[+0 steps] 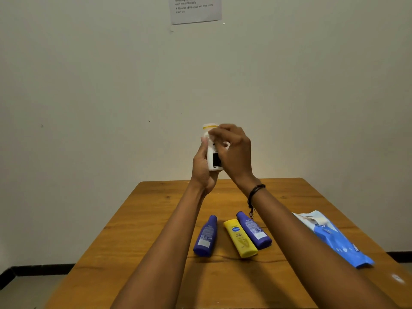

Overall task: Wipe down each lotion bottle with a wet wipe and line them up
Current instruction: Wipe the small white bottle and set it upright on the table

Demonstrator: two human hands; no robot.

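A white lotion bottle with a yellow band and a dark label is held upright in the air above the table's far edge. My left hand grips its lower part. My right hand presses a white wet wipe against the bottle's upper side. On the wooden table lie three bottles side by side: a purple one on the left, a yellow one in the middle, and a second purple one touching the yellow one's right side.
A blue wet wipe pack lies on the table's right side with its flap peeled open. A printed sheet is taped to the wall above. The table's far edge meets the wall; floor shows at both sides.
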